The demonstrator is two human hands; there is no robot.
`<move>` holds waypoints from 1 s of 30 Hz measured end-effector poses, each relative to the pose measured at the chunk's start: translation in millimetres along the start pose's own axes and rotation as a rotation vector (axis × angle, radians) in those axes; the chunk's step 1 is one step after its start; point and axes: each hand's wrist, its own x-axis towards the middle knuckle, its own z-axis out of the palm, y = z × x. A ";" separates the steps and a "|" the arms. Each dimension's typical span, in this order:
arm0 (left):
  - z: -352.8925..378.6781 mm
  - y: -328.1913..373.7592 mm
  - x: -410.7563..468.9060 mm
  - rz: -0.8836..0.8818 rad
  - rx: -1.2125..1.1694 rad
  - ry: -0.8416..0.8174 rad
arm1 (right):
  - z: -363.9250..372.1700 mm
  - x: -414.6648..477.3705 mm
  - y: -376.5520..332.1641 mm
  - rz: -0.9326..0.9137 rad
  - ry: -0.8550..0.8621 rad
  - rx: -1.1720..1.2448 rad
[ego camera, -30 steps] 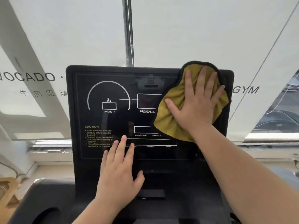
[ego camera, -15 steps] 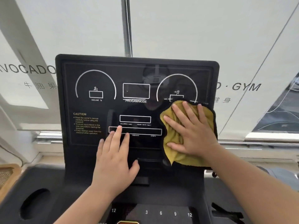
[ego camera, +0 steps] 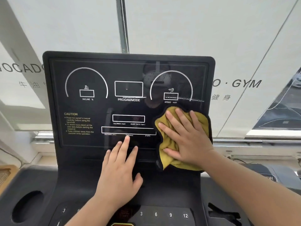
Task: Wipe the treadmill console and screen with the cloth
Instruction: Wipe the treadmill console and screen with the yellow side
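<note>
Head camera: A person's right hand (ego camera: 187, 141) lies flat with straight, spread fingers on a yellow, black-edged cloth (ego camera: 202, 123), pressing it against the lower right part of a treadmill's dark screen (ego camera: 91, 75). The open palm appears chosen to spread pressure across the fabric rather than to grip it. The left hand (ego camera: 118, 173), also open and holding nothing, rests beside the right with its fingertips at the screen's lower edge and its palm on the black panel below, seemingly to brace the person or steady the console.

The cloth lies bunched beneath and around the right hand, showing above the fingertips, to the thumb side and below the heel of the palm. Its longer axis runs roughly top to bottom, from just under the speed dial (ego camera: 171, 85) to past the screen's lower border. The screen faces the person, its long side running left to right across both hands. A faint streak (ego camera: 192, 100) crosses the glass above the right hand's fingertips. Below the wrists sit the console's numbered buttons (ego camera: 162, 214); a cup holder (ego camera: 27, 206) lies out to the left hand's side.
</note>
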 end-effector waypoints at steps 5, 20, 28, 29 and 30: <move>-10.4 -1.6 10.2 0.003 -0.033 0.070 | -14.6 26.9 40.4 0.090 0.067 -0.014; -15.0 -7.7 21.4 0.009 -0.045 0.067 | -20.1 46.0 51.3 -0.404 -0.043 -0.082; -18.9 -4.4 24.3 -0.007 -0.082 0.080 | -57.9 126.6 92.0 0.132 0.042 -0.064; -18.3 -4.6 24.3 -0.006 -0.087 0.082 | -56.8 128.9 84.3 0.250 0.059 -0.033; -17.9 -4.8 24.3 -0.006 -0.091 0.083 | -53.6 128.3 72.0 0.360 0.078 -0.002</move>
